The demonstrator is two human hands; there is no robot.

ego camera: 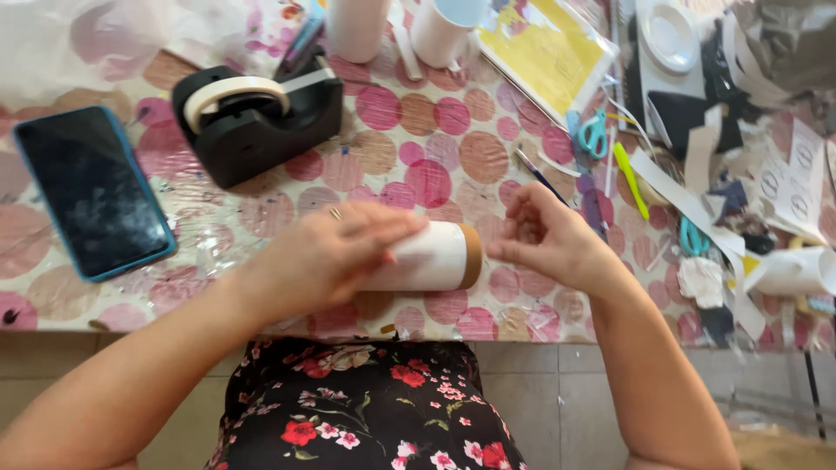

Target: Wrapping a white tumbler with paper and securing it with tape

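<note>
Two bare hands at work over a table covered in a cloth of pink and brown dots, seen from above.

1. Cardboard tube wrapped in white paper, with a brown rim at its right end. It lies on its side, lifted just above the near table edge, between both hands. The sideways hold seems meant to keep the paper wrap pressed flat against the tube.

2. Left hand. Closed over the tube's left part, palm down, fingers curled across the top and pointing right. A ring shows on one finger. The forearm comes in from lower left, wrist nearly straight.

3. Right hand. Just beside the tube's brown end, fingers bent inward and pinched together; whether it grips anything small I cannot tell. It may touch the rim, though contact is not clear. The forearm rises from lower right, elbow low.

4. Black tape dispenser with a roll of pale tape. It stands beyond the left hand, within easy reach.

5. Dark smartphone in a blue case. It lies flat and face up, far left, well apart from the work.

6. Small scissors with teal handles. They lie among paper strips and scraps to the right, beside a yellow sheet in a clear sleeve.

7. Two white cylinders. They stand upright at the far edge.
</note>
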